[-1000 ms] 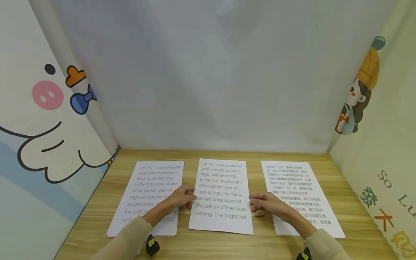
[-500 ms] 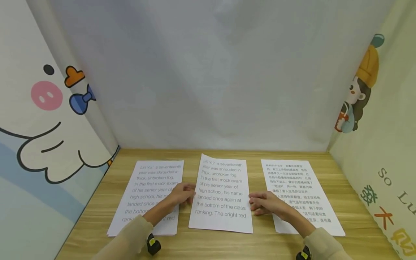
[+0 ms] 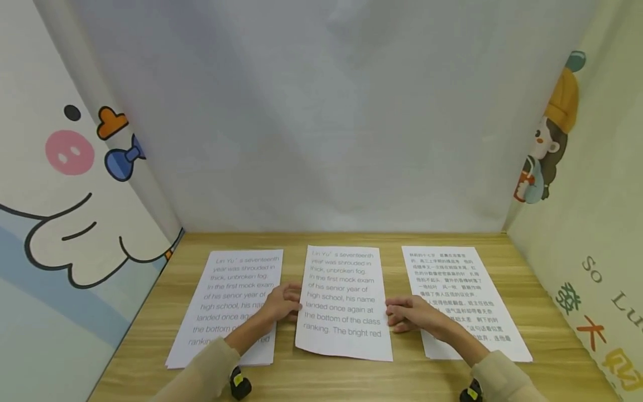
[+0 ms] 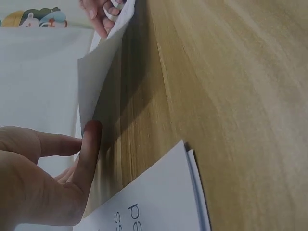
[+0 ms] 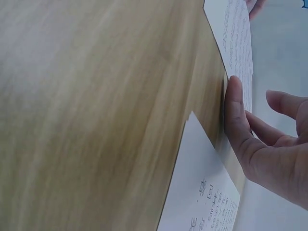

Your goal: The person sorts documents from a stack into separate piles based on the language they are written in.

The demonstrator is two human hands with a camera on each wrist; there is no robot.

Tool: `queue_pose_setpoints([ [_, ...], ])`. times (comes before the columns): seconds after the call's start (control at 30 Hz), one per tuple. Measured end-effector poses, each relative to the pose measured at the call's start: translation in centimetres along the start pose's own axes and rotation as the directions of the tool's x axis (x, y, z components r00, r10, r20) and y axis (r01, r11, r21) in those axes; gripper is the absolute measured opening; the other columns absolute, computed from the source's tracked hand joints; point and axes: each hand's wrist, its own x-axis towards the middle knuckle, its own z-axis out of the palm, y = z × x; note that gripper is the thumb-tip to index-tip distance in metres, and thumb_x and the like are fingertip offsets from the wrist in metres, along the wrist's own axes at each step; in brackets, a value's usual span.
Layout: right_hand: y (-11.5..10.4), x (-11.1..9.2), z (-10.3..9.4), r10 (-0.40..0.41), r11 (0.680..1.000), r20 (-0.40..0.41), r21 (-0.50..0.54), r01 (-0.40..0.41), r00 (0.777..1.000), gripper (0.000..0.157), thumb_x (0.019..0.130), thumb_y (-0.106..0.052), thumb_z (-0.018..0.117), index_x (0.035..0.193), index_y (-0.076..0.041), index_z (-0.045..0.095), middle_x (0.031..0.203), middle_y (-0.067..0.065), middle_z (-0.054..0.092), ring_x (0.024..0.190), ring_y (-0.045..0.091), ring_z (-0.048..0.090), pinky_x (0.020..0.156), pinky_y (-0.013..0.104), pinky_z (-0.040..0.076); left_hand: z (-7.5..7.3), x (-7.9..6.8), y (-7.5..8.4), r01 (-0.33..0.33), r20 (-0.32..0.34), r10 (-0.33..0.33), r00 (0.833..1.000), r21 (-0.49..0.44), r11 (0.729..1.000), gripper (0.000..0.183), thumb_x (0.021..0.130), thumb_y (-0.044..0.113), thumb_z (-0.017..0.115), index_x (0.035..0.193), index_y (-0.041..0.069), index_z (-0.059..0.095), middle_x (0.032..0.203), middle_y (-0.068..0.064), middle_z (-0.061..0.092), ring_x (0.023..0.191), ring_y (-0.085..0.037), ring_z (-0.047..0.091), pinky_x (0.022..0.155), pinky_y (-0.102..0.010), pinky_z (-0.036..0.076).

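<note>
A white printed sheet (image 3: 341, 301) with large English text lies between my hands, its lower left corner lifted and curved. At its left edge my left hand (image 3: 281, 304) pinches the paper; in the left wrist view the thumb (image 4: 90, 144) bears on the raised edge. My right hand (image 3: 414, 314) touches the right edge, its index finger standing apart from the thumb in the right wrist view. Whether other sheets lie beneath the middle one is hidden. My left forearm crosses a left stack of English pages (image 3: 236, 279), and my right forearm crosses Chinese-printed pages (image 3: 447, 273).
The wooden table (image 3: 351, 385) ends at a pale back wall (image 3: 321, 139). Cartoon-covered side walls stand at left (image 3: 80, 212) and right (image 3: 577, 195). Wood shows between the three groups of paper.
Half a second ago the middle sheet's top left corner stood up; now it lies lower and the bottom left corner is lifted instead. The right hand has barely moved.
</note>
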Motion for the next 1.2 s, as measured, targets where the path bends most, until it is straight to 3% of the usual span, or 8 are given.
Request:
queue_pose_setpoints([
  [0.17, 0.3, -0.3, -0.4, -0.017, 1.000, 0.009, 0.000, 0.017, 1.000, 0.059, 0.106, -0.021, 0.053, 0.147, 0.019, 0.035, 0.133, 0.026, 0.059, 0.106, 0.017, 0.069, 0.089, 0.032, 0.062, -0.3, 0.0, -0.4, 0.006, 0.002, -0.006, 1.000, -0.036, 0.999, 0.059, 0.087, -0.009, 0.063, 0.145, -0.003, 0.049, 0.117, -0.019, 0.071, 0.091, -0.019, 0.072, 0.077, -0.035, 0.064],
  [0.63, 0.4, 0.5, 0.1, -0.019, 1.000, 0.020, 0.014, 0.018, 1.000, 0.063, 0.108, -0.023, 0.050, 0.153, 0.014, 0.027, 0.130, 0.020, 0.065, 0.109, 0.023, 0.069, 0.090, 0.035, 0.062, -0.6, -1.3, -0.7, -0.011, 0.040, 0.016, 0.999, -0.130, 0.991, 0.060, 0.085, -0.009, 0.065, 0.143, 0.000, 0.051, 0.116, -0.018, 0.068, 0.086, -0.019, 0.071, 0.076, -0.037, 0.063],
  [0.9, 0.3, 0.8, 0.4, -0.007, 0.993, -0.031, 0.117, 0.010, 0.999, 0.075, 0.100, -0.015, 0.064, 0.156, 0.010, 0.022, 0.116, 0.009, 0.076, 0.102, 0.020, 0.074, 0.083, 0.030, 0.063, -0.9, -1.7, -1.1, -0.019, 0.079, 0.030, 0.996, -0.134, 0.991, 0.059, 0.090, -0.005, 0.063, 0.146, 0.001, 0.047, 0.126, -0.021, 0.065, 0.090, -0.019, 0.072, 0.079, -0.037, 0.063],
  [1.2, 0.1, 1.1, 1.0, -0.019, 0.989, -0.047, 0.145, 0.026, 0.999, 0.068, 0.100, -0.016, 0.063, 0.153, 0.011, 0.031, 0.116, 0.012, 0.076, 0.099, 0.019, 0.076, 0.080, 0.030, 0.064, -1.0, -1.9, -1.8, -0.033, 0.022, 0.036, 0.999, -0.157, 0.987, 0.054, 0.093, 0.001, 0.062, 0.146, 0.003, 0.048, 0.131, -0.020, 0.063, 0.097, -0.020, 0.070, 0.084, -0.035, 0.061],
])
